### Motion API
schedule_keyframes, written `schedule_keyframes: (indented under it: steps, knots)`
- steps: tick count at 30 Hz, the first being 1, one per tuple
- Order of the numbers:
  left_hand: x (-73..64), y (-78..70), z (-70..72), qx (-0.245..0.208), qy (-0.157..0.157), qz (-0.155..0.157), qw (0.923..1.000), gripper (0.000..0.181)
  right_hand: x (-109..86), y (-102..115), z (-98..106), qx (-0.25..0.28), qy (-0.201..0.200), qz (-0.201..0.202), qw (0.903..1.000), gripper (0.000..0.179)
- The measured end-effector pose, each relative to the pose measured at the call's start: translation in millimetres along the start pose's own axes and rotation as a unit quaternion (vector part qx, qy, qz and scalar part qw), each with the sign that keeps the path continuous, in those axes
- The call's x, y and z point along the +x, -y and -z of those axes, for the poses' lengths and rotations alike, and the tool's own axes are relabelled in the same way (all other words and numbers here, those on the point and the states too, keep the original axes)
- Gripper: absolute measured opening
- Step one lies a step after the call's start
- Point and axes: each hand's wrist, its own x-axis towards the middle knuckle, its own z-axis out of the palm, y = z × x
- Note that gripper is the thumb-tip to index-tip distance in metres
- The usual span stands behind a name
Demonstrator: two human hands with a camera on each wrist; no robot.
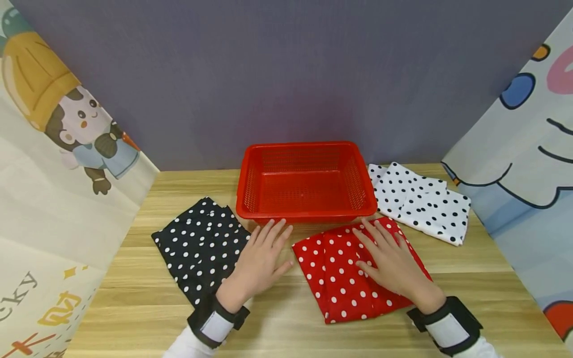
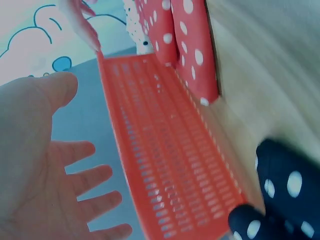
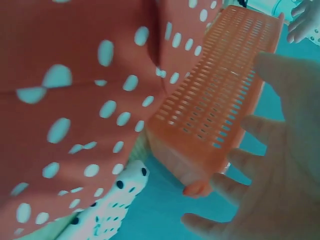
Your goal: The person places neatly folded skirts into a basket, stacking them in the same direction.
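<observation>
In the head view my left hand (image 1: 259, 258) hovers with spread fingers by the right edge of a folded black cloth with white dots (image 1: 203, 248). My right hand (image 1: 391, 258) is spread above a folded red cloth with white dots (image 1: 335, 278). Neither hand holds anything. Beyond the fingertips stands a red plastic basket (image 1: 306, 219) with perforated sides and nothing in it. The left wrist view shows my left fingers (image 2: 95, 177) apart from the basket's side (image 2: 165, 150). In the right wrist view, my right hand (image 3: 280, 165) partly covers the basket (image 3: 215, 85).
A folded white cloth with black dots (image 1: 421, 204) lies right of the basket, near the back corner. Everything rests on a wooden tabletop (image 1: 295, 338). A grey panel (image 1: 286, 74) rises behind, and printed sheets (image 1: 53, 214) flank the table on both sides.
</observation>
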Motion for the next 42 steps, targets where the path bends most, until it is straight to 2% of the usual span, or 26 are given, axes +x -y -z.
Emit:
schedule_keyframes:
  steps: [4, 8, 12, 18, 29, 32, 36, 42]
  knots:
    - [-2.5, -9.5, -11.1, -0.024, -0.009, -0.012, 0.9996, 0.071, -7.0, -4.1, -7.8, 0.004, 0.005, -0.013, 0.9999, 0.084]
    - [-1.6, -20.0, -22.7, -0.045, 0.002, -0.017, 0.9988, 0.070, -12.7, -10.0, -13.3, 0.011, 0.016, -0.031, 0.9994, 0.080]
    - [2.2, -30.9, -33.7, -0.047, 0.013, -0.026, 0.9985, 0.067, -17.7, -18.9, -19.2, 0.017, 0.020, -0.043, 0.9987, 0.078]
    - [7.5, -49.1, -45.6, -0.064, 0.059, -0.043, 0.9953, 0.067, -25.7, -33.8, -26.1, 0.013, 0.021, -0.051, 0.9984, 0.072]
    - [12.8, -72.5, -52.1, -0.073, 0.117, -0.071, 0.9878, 0.068, -39.6, -51.2, -27.4, 0.011, 0.017, -0.104, 0.9943, 0.056]
    - [13.0, -76.3, -51.7, -0.061, 0.127, -0.074, 0.9873, 0.067, -43.1, -53.7, -28.3, 0.012, 0.036, -0.113, 0.9928, 0.056]
    - [12.7, -78.8, -52.5, -0.042, 0.133, -0.074, 0.9874, 0.064, -45.9, -55.1, -31.3, 0.023, 0.062, -0.117, 0.9909, 0.057]
    - [10.7, -75.7, -53.6, -0.038, 0.142, -0.065, 0.9870, 0.062, -46.6, -52.1, -33.2, 0.041, 0.062, -0.116, 0.9904, 0.057]
